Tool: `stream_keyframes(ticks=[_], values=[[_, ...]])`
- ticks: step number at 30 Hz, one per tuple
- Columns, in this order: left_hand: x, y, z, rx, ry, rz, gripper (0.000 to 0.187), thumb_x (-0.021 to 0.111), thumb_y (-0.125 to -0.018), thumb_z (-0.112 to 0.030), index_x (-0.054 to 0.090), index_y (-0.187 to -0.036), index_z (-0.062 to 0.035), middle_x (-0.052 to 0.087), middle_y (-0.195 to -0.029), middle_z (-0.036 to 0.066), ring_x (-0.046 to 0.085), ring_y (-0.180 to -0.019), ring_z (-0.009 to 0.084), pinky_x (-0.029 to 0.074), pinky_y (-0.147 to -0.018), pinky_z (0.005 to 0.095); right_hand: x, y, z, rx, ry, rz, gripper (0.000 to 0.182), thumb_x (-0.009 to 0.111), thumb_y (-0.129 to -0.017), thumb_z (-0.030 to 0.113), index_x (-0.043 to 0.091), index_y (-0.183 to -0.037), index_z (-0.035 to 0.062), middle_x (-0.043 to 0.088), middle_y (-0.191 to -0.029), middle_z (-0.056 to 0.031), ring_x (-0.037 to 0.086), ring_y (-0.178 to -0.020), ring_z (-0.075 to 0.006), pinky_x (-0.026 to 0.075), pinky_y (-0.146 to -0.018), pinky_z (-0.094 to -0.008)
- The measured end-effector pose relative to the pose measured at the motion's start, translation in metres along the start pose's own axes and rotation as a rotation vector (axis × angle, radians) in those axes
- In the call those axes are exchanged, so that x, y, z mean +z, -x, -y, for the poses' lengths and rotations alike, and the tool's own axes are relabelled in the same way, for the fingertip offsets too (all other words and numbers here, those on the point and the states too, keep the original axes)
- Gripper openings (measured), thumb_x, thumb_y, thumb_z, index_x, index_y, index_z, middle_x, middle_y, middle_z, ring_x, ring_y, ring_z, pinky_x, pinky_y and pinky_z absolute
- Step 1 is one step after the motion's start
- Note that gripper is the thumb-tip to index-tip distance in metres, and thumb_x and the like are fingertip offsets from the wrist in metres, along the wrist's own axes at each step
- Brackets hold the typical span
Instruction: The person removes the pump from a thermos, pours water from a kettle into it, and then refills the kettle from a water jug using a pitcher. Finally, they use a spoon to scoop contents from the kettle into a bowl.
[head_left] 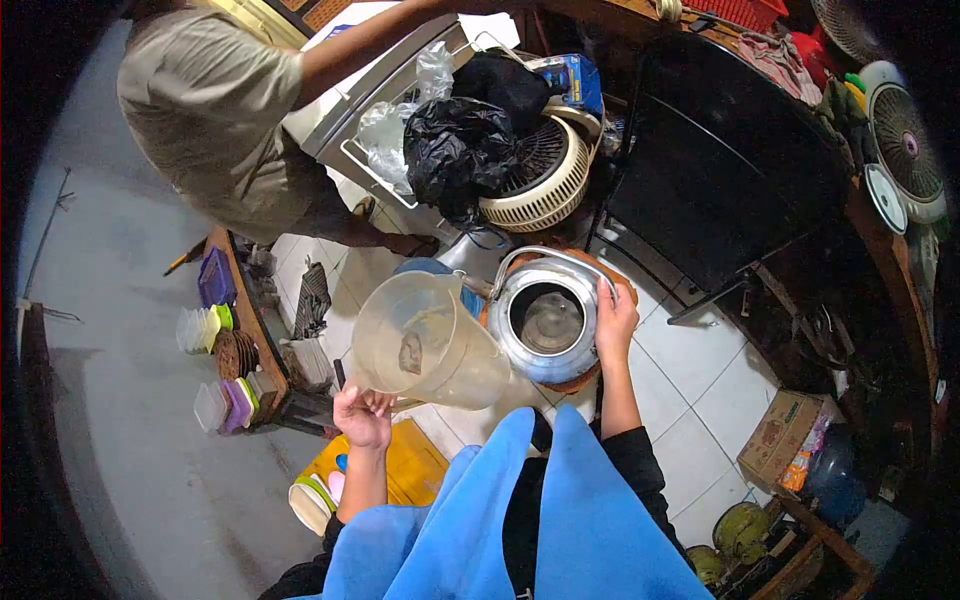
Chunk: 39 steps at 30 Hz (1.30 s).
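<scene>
My left hand (364,414) is closed on the near rim of a cloudy plastic pitcher (462,360), whose wide mouth faces up toward me. A small brownish patch shows inside it. Just right of the pitcher is an open metal kettle (512,357) with its handle raised. My right hand (615,318) grips the kettle's right side by the handle's end. The kettle's inside is grey and its contents are hard to make out. Something orange-brown lies beneath the kettle.
Another person (210,110) stands at the upper left, one arm stretched right. Ahead are a fan (550,190) and a black plastic bag (450,150). A black chair (720,160) stands right, a cardboard box (778,435) lower right, a yellow board (415,463) lower left.
</scene>
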<state>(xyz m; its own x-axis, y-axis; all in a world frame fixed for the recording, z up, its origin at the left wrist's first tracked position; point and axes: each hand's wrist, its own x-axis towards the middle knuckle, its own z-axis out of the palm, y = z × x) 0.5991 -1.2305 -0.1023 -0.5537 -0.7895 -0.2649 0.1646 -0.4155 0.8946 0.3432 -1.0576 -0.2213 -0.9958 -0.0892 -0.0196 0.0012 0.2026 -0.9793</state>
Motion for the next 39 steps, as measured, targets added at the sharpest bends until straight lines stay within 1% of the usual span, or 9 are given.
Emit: stream_keyframes(ticks=[8, 14, 18, 20, 22, 24, 25, 28, 39], values=[[0.004, 0.002, 0.000, 0.010, -0.042, 0.030, 0.026, 0.044, -0.068, -0.035, 0.039, -0.058, -0.0111, 0.032, -0.048, -0.002, 0.033, -0.041, 0.0110, 0.032, -0.046, 0.0255, 0.000, 0.000, -0.002, -0.040, 0.006, -0.003, 0.028, 0.051, -0.082, 0.025, 0.052, -0.075, -0.0030, 0.053, -0.064, -0.0116, 0.049, -0.058, -0.0164, 0.040, -0.057, -0.0295], [0.009, 0.003, -0.002, 0.049, -0.041, 0.012, 0.026, 0.045, -0.067, -0.032, 0.038, -0.056, -0.0104, 0.033, -0.047, -0.001, 0.033, -0.041, 0.0116, 0.030, -0.044, 0.0248, -0.004, 0.002, -0.007, 0.036, 0.014, 0.050, 0.028, 0.054, -0.080, 0.024, 0.051, -0.073, -0.0023, 0.050, -0.061, -0.0074, 0.046, -0.056, -0.0117, 0.038, -0.053, -0.0265], [-0.001, 0.004, -0.002, 0.056, -0.007, -0.059, 0.026, 0.046, -0.066, -0.030, 0.038, -0.054, -0.0097, 0.035, -0.047, 0.001, 0.033, -0.041, 0.0119, 0.030, -0.043, 0.0247, -0.025, 0.007, 0.028, 0.103, -0.021, 0.267, 0.029, 0.062, -0.072, 0.027, 0.055, -0.067, -0.0011, 0.049, -0.054, -0.0042, 0.043, -0.052, -0.0081, 0.035, -0.048, -0.0248], [-0.001, 0.007, -0.005, 0.071, 0.002, -0.072, 0.025, 0.046, -0.066, -0.030, 0.038, -0.054, -0.0096, 0.035, -0.047, 0.001, 0.033, -0.041, 0.0117, 0.029, -0.042, 0.0240, -0.033, 0.004, 0.033, 0.080, 0.125, 0.602, 0.028, 0.065, -0.068, 0.027, 0.058, -0.067, -0.0008, 0.048, -0.051, -0.0032, 0.042, -0.050, -0.0073, 0.035, -0.046, -0.0244], [-0.002, 0.009, -0.008, 0.089, 0.014, -0.077, 0.024, 0.046, -0.066, -0.030, 0.039, -0.055, -0.0095, 0.035, -0.048, 0.001, 0.034, -0.042, 0.0114, 0.029, -0.042, 0.0234, -0.028, -0.001, 0.048, -0.021, 0.226, 0.671, 0.030, 0.065, -0.066, 0.030, 0.060, -0.068, 0.0002, 0.051, -0.050, -0.0083, 0.049, -0.047, -0.0145, 0.038, -0.047, -0.0283], [-0.005, 0.011, -0.012, 0.110, 0.003, -0.064, 0.023, 0.046, -0.066, -0.029, 0.039, -0.057, -0.0091, 0.036, -0.049, 0.001, 0.034, -0.042, 0.0108, 0.028, -0.041, 0.0224, -0.014, -0.001, 0.066, -0.236, 0.382, 0.745, 0.032, 0.063, -0.065, 0.033, 0.061, -0.071, 0.0013, 0.055, -0.057, -0.0159, 0.056, -0.053, -0.0265, 0.042, -0.052, -0.0337], [-0.005, 0.014, -0.014, 0.107, 0.008, -0.072, 0.023, 0.046, -0.066, -0.029, 0.039, -0.057, -0.0091, 0.036, -0.049, 0.001, 0.034, -0.042, 0.0108, 0.028, -0.041, 0.0224, -0.007, -0.001, 0.074, -0.192, 0.418, 0.786, 0.033, 0.061, -0.064, 0.035, 0.062, -0.072, 0.0026, 0.056, -0.062, -0.0197, 0.056, -0.061, -0.0337, 0.043, -0.057, -0.0384], [-0.007, 0.023, -0.021, 0.117, -0.009, -0.187, 0.022, 0.046, -0.066, -0.029, 0.039, -0.058, -0.0090, 0.035, -0.049, 0.000, 0.034, -0.043, 0.0102, 0.028, -0.041, 0.0221, 0.010, 0.001, 0.063, -0.159, 0.513, 0.781, 0.033, 0.061, -0.065, 0.035, 0.062, -0.071, 0.0030, 0.057, -0.064, -0.0195, 0.057, -0.064, -0.0332, 0.043, -0.060, -0.0400], [-0.028, 0.057, -0.037, 0.175, -0.081, -0.073, 0.020, 0.046, -0.066, -0.027, 0.038, -0.059, -0.0111, 0.034, -0.051, -0.003, 0.031, -0.044, 0.0079, 0.025, -0.041, 0.0208, -0.007, 0.029, 0.086, 0.163, 0.562, 0.603, 0.031, 0.060, -0.068, 0.032, 0.062, -0.077, 0.0028, 0.058, -0.064, -0.0163, 0.058, -0.063, -0.0264, 0.042, -0.059, -0.0355]])
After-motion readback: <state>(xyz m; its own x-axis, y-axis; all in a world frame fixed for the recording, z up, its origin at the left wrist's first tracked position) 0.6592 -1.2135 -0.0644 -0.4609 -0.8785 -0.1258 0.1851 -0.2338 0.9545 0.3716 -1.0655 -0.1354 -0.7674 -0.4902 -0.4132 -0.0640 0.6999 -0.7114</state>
